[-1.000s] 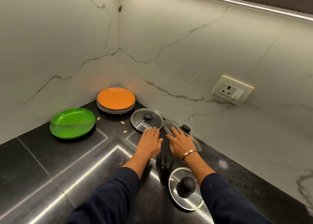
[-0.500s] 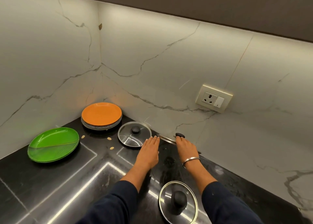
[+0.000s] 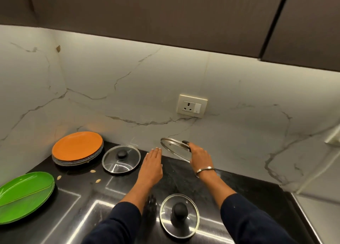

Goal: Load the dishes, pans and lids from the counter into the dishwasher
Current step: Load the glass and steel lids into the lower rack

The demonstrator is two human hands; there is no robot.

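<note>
Three glass lids sit in view over a black counter [image 3: 77, 203] under a marbled wall [image 3: 128, 89]. Largest of the dishes, a green plate [image 3: 24, 195] lies at the left edge, then an orange plate [image 3: 77, 145] tops a grey stack in the corner. One lid [image 3: 121, 159] lies flat beside that stack, another [image 3: 179, 215] nearest the camera. The right hand [image 3: 199, 156] grips the third lid [image 3: 173, 149] by its knob, tilted off the counter. The left hand [image 3: 151, 165] hovers flat, fingers straight together.
</note>
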